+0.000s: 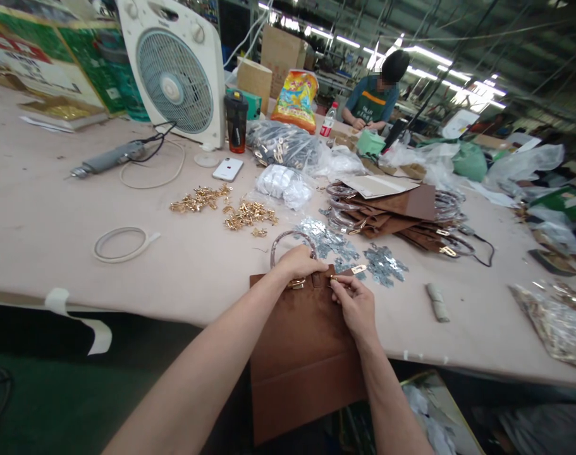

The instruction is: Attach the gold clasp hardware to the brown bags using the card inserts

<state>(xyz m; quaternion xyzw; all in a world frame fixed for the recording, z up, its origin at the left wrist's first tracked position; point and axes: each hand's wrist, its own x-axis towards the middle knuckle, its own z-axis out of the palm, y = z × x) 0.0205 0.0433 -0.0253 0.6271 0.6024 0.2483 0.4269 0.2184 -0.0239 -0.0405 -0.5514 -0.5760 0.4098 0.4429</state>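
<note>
A brown leather bag piece hangs over the front edge of the table, its looped handle wrapped in clear film. My left hand is closed on its upper edge near some gold hardware. At the right end of that edge, my right hand pinches a small gold metal fitting against the leather. A strap with a gold slotted plate sticks out beyond my right fingers. Silver flat metal plates lie in a heap just behind the bag piece, with another heap to the right.
Gold fittings are heaped behind left. A tape roll, power screwdriver, phone, bottle and fan stand or lie leftward. Stacked brown bag pieces lie right. A co-worker is in the background.
</note>
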